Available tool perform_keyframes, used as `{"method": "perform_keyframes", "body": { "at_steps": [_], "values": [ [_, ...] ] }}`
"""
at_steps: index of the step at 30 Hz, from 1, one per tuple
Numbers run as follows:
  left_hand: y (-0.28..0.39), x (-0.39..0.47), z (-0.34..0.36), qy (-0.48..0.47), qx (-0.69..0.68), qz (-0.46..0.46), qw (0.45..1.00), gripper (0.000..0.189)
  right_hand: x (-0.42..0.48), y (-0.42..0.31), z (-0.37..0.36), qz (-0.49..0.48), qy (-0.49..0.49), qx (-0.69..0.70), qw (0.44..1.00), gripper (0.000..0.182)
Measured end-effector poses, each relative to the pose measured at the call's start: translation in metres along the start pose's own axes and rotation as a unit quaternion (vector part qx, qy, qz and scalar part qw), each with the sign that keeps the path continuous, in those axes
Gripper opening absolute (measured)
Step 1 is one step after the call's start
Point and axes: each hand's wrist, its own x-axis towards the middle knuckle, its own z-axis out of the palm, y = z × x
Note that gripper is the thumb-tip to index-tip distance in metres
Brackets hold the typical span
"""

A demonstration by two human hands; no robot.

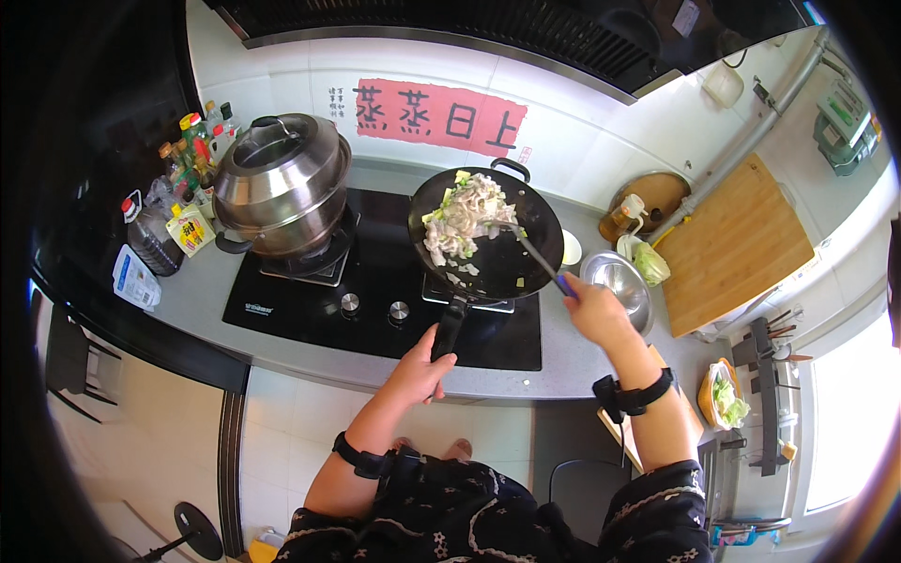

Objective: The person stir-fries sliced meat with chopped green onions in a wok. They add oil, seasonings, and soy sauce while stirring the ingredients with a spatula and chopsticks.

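My left hand point(417, 367) grips the black handle of a frying wok point(503, 271) on the right burner of a black gas hob point(295, 317). Sliced pale meat mixed with green and yellow vegetable pieces point(473, 211) lies mostly in the wok's upper left part. My right hand point(595, 307) holds a metal cooking spatula point(538, 259) by its handle, near a purple part. The spatula's head reaches into the wok, at the food's right edge, and is partly hidden by the food.
A large lidded steel steamer pot point(285, 186) stands on the left burner, beside bottles and a sauce pouch point(190, 229). A steel bowl point(619, 281), a cabbage piece point(651, 264), an oil jug point(623, 217) and a leaning wooden cutting board point(739, 246) are at right. A range hood point(450, 39) hangs above.
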Motion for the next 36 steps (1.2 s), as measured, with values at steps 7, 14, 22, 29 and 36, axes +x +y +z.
{"method": "perform_keyframes", "body": {
  "at_steps": [7,14,22,29,36],
  "values": [
    [-0.007,-0.001,-0.005,0.019,0.005,-0.004,1.000,0.064,0.044,0.013,-0.037,0.148,-0.087,0.363,0.916,0.035],
    [-0.003,0.003,0.001,0.004,0.012,0.000,1.000,0.064,0.077,-0.021,-0.009,0.009,-0.116,0.311,0.943,0.041],
    [-0.009,-0.001,-0.005,0.030,0.008,0.002,1.000,0.063,0.040,-0.015,-0.081,-0.093,-0.062,0.006,0.994,0.042],
    [-0.004,0.001,0.000,0.021,0.006,-0.001,1.000,0.062,0.076,-0.025,-0.020,0.082,-0.178,0.331,0.923,0.041],
    [-0.002,-0.004,-0.001,0.033,0.005,-0.006,0.999,0.062,0.029,-0.015,-0.053,-0.229,-0.024,-0.095,0.968,0.041]
  ]
}}
